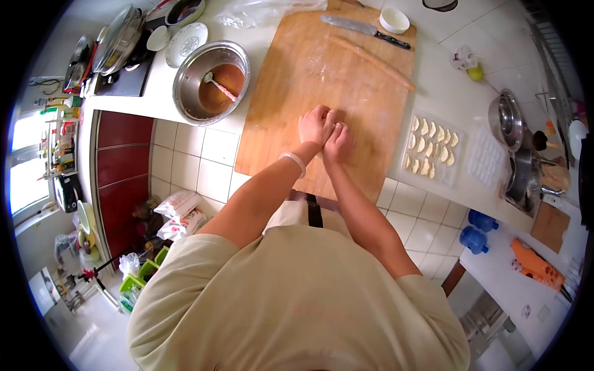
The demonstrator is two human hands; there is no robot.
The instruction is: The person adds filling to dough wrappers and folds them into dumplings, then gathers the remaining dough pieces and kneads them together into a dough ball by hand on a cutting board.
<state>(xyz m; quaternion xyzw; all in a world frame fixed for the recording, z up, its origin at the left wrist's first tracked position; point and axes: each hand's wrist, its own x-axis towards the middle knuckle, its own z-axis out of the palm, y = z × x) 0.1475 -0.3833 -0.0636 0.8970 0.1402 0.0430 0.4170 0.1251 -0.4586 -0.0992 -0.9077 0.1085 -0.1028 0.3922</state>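
My left hand (316, 126), with a pale bangle (294, 162) at the wrist, is closed over the wooden board (281, 93). My right hand (339, 144) presses against it, its fingers curled too. Whatever lies between or under them is hidden. Beyond the hands, a thin rolling pin (371, 62) rests slantwise on the board. Near the far edge are a large knife (362, 29) with a black handle and a small white bowl (395, 21). Right of the board, a clear tray (432, 151) holds several folded dumplings (421, 144).
Left of the board stands a steel bowl (185, 93) with brown liquid and a spoon (221, 86). A patterned plate (186, 44) and a stove (127, 74) lie farther left. A second tray (486, 157), metal bowls (506, 120) and a sink (521, 179) are at right.
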